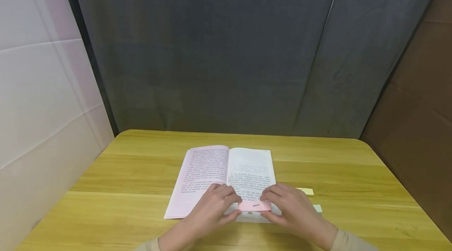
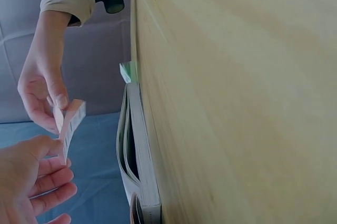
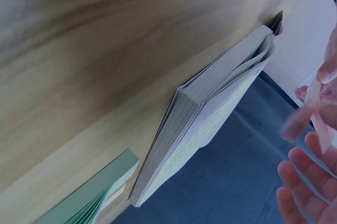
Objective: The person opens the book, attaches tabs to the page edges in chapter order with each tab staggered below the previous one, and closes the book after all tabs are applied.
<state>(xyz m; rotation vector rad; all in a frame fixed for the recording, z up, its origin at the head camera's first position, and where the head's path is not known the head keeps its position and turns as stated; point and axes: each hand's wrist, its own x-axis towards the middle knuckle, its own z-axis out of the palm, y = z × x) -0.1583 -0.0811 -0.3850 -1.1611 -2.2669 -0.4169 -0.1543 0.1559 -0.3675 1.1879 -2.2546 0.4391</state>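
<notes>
An open book (image 1: 208, 164) lies on the table, with a pinkish left page and a white right page of print. Over the lower part of the right page, both hands hold a small pink paper slip (image 1: 247, 206) with a short dark mark on it. My left hand (image 1: 216, 205) pinches its left end between thumb and fingers. The right hand (image 1: 290, 207) grips the other end the same way. In the left wrist view the pink slip (image 2: 72, 124) looks bent or folded and is held above the book (image 2: 141, 150).
Right of the book, a yellow paper pad (image 1: 306, 191) and a pale green pad (image 1: 318, 208) lie partly behind the right hand. The wooden table (image 1: 353, 172) has a dark partition (image 1: 212, 55) behind it and panels at both sides.
</notes>
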